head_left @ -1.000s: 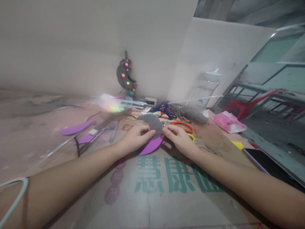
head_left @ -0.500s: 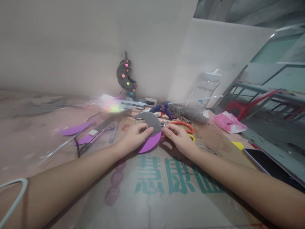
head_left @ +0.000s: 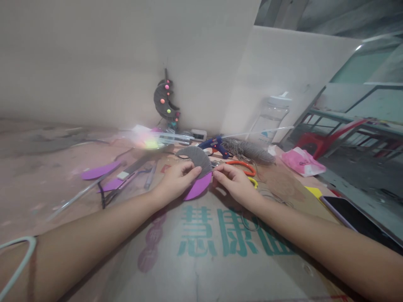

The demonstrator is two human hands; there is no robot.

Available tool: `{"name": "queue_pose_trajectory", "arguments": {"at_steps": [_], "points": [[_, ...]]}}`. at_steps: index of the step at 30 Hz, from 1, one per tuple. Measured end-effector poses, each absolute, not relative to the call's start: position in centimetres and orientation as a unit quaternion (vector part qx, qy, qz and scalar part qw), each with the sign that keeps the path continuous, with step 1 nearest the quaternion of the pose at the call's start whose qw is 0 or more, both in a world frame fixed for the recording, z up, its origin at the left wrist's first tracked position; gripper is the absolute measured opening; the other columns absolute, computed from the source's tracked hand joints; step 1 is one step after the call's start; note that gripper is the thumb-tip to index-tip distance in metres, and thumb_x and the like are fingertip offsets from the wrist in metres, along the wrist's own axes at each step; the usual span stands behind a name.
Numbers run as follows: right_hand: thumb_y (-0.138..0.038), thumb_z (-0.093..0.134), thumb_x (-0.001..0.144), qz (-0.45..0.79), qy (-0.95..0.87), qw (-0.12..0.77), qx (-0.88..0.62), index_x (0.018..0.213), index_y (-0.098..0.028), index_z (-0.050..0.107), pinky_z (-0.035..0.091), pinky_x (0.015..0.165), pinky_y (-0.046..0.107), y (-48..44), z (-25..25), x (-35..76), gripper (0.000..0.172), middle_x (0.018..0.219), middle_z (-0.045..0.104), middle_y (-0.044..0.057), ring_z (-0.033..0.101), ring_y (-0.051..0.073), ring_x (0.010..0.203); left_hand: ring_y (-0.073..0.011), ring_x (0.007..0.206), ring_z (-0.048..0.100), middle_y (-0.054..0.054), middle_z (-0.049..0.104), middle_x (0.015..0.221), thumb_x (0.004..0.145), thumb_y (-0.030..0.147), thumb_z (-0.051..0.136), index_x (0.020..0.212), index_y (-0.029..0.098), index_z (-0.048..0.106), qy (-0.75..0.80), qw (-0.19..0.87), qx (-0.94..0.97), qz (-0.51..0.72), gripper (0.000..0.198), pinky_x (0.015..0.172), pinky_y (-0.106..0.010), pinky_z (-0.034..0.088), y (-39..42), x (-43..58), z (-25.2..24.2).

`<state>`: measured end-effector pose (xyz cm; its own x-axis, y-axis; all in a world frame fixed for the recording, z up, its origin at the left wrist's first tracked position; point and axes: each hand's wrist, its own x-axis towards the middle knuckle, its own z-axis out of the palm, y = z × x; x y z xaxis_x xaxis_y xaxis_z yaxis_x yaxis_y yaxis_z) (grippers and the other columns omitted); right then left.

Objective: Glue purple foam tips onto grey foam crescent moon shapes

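Clutter at the back of your bench
Blue glue gun [head_left: 213,144] lies beside grey yarn bundle [head_left: 252,152]; orange scissors [head_left: 239,163] nearer you; pink bag [head_left: 302,162] to your right.

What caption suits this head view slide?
Left hand and right hand hold a purple crescent half wrapped in grey yarn, glue gun and scissors behind.

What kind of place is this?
Probably a craft worktable: a blue glue gun, orange scissors and grey yarn lie there, and the left hand and right hand hold a yarn-wrapped crescent.
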<state>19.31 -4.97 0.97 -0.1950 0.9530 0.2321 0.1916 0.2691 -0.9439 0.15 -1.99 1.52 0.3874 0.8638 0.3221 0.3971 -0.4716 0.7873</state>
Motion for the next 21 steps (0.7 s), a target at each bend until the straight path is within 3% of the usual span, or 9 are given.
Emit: {"name": "queue_pose_trajectory", "arguments": {"at_steps": [8, 21], "points": [[-0.037, 0.062, 0.082, 0.385, -0.672, 0.447, -0.448, 0.08, -0.018, 0.061, 0.045, 0.064, 0.025, -4.77, 0.77, 19.55, 0.019, 0.071, 0.061, -0.002, 0.056, 0.013, 0.065, -0.0116, 0.059, 0.039, 0.004, 0.04, 0.059, 0.087, 0.043, 0.047, 0.06, 0.018, 0.042, 0.394, 0.307, 0.791, 0.354, 0.037, 0.055, -0.025, 0.029, -1.96, 0.22, 1.06], [-0.045, 0.057, 0.084, 0.394, -0.684, 0.425, -0.443, 0.078, -0.018, 0.059, 0.043, 0.063, 0.025, -5.08, 1.21, 19.37, 0.028, 0.07, 0.058, -0.001, 0.053, 0.013, 0.066, -0.0109, 0.057, 0.04, 0.004, 0.041, 0.058, 0.085, 0.044, 0.049, 0.058, 0.017, 0.043, 0.392, 0.324, 0.793, 0.335, 0.038, 0.054, -0.025, 0.029, -2.37, 0.37, 1.35]]}}
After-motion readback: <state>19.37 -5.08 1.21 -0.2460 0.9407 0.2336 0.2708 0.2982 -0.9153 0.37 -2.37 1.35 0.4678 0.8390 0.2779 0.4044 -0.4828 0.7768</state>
